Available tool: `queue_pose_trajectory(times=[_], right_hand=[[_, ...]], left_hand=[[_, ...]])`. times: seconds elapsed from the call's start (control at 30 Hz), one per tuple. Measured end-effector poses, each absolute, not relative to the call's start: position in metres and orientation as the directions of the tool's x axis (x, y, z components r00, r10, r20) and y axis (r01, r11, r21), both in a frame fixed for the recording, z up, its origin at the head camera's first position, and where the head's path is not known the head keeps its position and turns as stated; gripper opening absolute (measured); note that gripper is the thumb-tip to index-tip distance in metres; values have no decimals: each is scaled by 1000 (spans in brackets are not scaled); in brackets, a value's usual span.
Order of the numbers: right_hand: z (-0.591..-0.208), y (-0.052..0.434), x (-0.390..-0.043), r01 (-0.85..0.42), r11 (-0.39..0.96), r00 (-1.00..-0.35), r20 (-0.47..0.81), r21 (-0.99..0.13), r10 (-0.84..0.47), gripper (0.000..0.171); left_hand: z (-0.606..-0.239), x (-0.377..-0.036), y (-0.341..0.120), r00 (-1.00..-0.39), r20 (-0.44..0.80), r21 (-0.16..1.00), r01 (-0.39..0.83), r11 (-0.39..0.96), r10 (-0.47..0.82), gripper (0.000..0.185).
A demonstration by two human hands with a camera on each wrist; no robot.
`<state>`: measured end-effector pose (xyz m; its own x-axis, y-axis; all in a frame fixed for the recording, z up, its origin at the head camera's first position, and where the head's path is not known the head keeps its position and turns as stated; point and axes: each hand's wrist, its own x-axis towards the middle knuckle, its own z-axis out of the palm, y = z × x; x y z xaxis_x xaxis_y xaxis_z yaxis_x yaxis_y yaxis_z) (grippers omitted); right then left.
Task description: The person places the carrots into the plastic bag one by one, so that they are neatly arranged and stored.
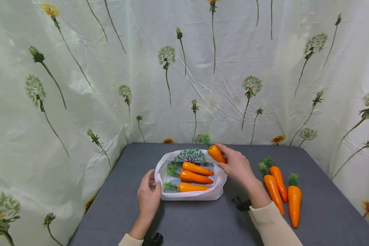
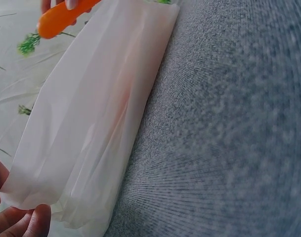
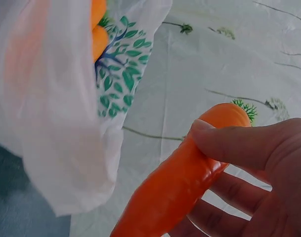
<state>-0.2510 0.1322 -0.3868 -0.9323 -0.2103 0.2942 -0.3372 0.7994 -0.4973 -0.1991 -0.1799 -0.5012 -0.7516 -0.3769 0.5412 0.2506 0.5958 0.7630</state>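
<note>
A white plastic bag (image 1: 216, 193) with a green tree print lies open on the grey table, three orange carrots (image 1: 194, 177) inside it. My right hand (image 1: 238, 165) grips a fourth carrot (image 1: 216, 154) over the bag's far right rim; the right wrist view shows thumb and fingers (image 3: 249, 145) curled round this carrot (image 3: 180, 187). My left hand (image 1: 148, 194) pinches the bag's left edge (image 2: 21, 192), holding it open. The held carrot (image 2: 61, 19) shows at the top of the left wrist view.
Three more carrots (image 1: 278, 189) with green tops lie on the table (image 1: 190, 222) to the right of my right arm. A flower-printed cloth (image 1: 110, 75) hangs behind and at both sides.
</note>
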Motion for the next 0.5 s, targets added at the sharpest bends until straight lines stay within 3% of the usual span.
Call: queue_pose_trajectory(times=[0.5], right_hand=[[-390,97,-251,-435,705,-898,333,-561,-289,79]], left_hand=[[-502,-199,-180,-753,538,758,236,609,-378,48]])
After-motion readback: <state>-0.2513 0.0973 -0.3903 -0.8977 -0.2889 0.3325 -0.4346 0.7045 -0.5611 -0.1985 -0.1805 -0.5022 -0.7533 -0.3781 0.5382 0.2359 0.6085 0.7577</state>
